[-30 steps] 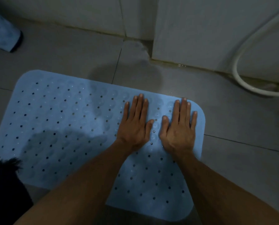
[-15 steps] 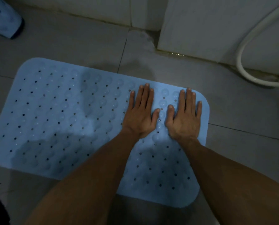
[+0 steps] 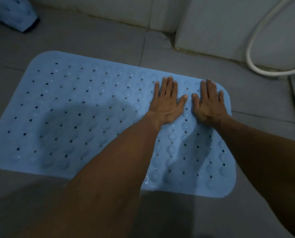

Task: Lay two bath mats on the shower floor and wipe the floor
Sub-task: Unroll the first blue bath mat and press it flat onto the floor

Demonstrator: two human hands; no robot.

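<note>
The mat [image 3: 85, 114] lies flat on the tiled floor [image 3: 98, 38], its long side running left to right, its far right corner near the wall base. A hose [image 3: 251, 54] loops on the floor beyond that corner, apart from the mat. A blue object [image 3: 11, 12] sits at the far left; a second mat cannot be identified with certainty.

The left hand [image 3: 167, 103] and right hand [image 3: 210, 103] rest palm-down, side by side, on the mat's far right section. Each grip is fully open, fingers extended and close together, holding nothing.

Step in hand, as judged: pressing the mat down so its underside seats against the tile.

Recommended practice:
- Apply load through the flat palms, not the fingertips
- Work in overlapping passes from one end to the other, so trapped air or water escapes through the drain holes
- Press each rounded corner last
- Water drops show near the mat's near edge; a wet tile may let the mat slide, so press straight down rather than push sideways
</note>
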